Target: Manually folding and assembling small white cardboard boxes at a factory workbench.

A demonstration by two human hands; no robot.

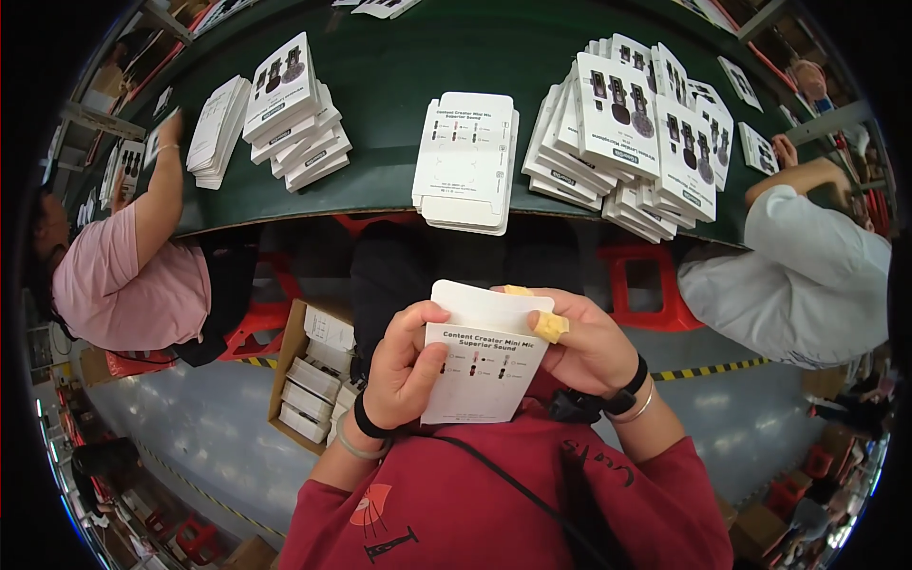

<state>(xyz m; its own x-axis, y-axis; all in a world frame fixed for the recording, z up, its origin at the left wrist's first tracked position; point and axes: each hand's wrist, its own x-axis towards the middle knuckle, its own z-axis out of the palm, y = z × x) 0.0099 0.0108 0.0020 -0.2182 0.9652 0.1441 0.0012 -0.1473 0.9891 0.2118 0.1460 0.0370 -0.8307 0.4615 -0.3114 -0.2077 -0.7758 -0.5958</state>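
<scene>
The left hand (408, 366) and the yellow-taped right hand (594, 347) both grip a thin white cardboard carton (484, 385) just below the frame's centre. Further out, I see a stack of similar cartons (464, 161) on the dark green desk (385, 85), between a white box pile (285, 95) upper left and a bigger box heap (617, 123) upper right.

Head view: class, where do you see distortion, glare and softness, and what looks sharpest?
In the head view, the green table's front edge bows and black fills the corners; in the head view, pale glare patches lie on the grey floor; in the head view, surroundings near the rim look small and soft, while the white box in both hands looks fairly crisp.
</scene>
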